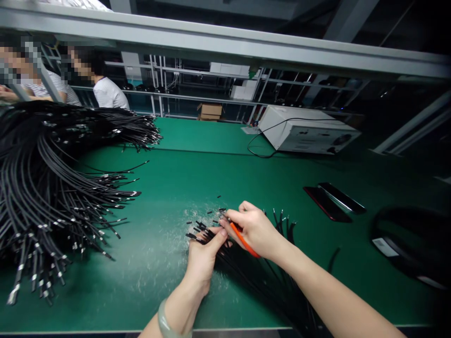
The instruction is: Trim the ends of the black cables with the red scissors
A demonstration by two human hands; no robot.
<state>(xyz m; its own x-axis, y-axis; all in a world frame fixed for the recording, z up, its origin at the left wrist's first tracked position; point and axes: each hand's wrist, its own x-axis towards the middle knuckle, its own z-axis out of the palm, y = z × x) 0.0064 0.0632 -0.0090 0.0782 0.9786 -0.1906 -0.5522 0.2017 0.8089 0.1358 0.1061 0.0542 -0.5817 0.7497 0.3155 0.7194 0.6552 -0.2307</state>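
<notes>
My left hand [204,256] is closed around a bunch of black cables [246,277], thumb on top, with the short cable ends sticking out to the left. In my right hand [255,230] is an orange-handled tool [243,239], its small metal tip close to my left thumb and the cable ends. Small black cut pieces [189,222] and fine whitish strands [158,249] lie scattered on the green table beside the hands. The cables run down to the right, under my right forearm, with more ends showing behind it.
A large heap of black cables [38,173] covers the left side. A white metal box [306,131] stands at the back right. Two phone-like slabs [327,204] and a black object [408,249] lie right. Two people sit beyond the heap, under a grey beam [225,40].
</notes>
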